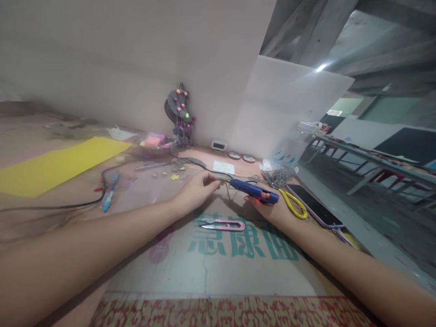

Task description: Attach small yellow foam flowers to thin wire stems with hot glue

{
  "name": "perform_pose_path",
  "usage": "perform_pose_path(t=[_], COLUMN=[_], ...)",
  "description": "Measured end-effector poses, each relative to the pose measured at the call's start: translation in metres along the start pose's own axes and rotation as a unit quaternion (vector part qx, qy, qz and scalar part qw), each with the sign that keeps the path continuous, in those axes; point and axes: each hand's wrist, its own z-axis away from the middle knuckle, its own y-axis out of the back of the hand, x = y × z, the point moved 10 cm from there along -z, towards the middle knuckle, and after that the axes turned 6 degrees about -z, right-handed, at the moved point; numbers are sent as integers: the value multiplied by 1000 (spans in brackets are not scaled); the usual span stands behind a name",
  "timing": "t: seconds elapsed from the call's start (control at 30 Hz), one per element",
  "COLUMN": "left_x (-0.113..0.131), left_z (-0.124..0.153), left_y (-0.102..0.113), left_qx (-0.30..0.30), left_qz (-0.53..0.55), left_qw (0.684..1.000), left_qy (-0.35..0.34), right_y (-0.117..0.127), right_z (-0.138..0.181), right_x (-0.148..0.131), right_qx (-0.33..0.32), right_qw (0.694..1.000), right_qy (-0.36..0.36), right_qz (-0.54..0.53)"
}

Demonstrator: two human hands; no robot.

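A blue hot glue gun (pixel 254 189) with a small red light is in my right hand (pixel 264 205), its tip pointing left. My left hand (pixel 200 187) is closed in a pinch beside the gun's tip. What sits between those fingers is too small to make out; a bit of yellowish material and a thin strand show there. Pink-handled thread snips (pixel 223 225) lie on the printed cloth just in front of both hands. Small yellow flower pieces (pixel 175 177) are on the table beyond my left hand.
A yellow sheet (pixel 64 163) and a blue pen (pixel 111 193) lie to the left. Yellow-handled scissors (pixel 294 205), a phone (pixel 315 206) and grey cord (pixel 282 176) are at the right. A beaded grey crescent ornament (pixel 177 106) stands by the back wall. A black cable (pixel 102 181) crosses the table.
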Motion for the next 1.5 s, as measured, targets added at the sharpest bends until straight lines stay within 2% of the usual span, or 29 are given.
perform_pose_path(t=[0.27,0.63,1.5], left_x=[0,0,5], left_z=[-1,0,2], left_y=[0,0,0], left_qx=[4,3,1], left_qz=[2,-8,-1], left_qw=[1000,1000,1000], left_qy=[-14,-10,-6], right_y=[1,3,5], right_z=[-1,2,1], right_x=[-1,11,15], right_qx=[3,16,25], right_qw=[1000,998,998], right_qy=[-3,-26,-22], right_qz=[20,59,60])
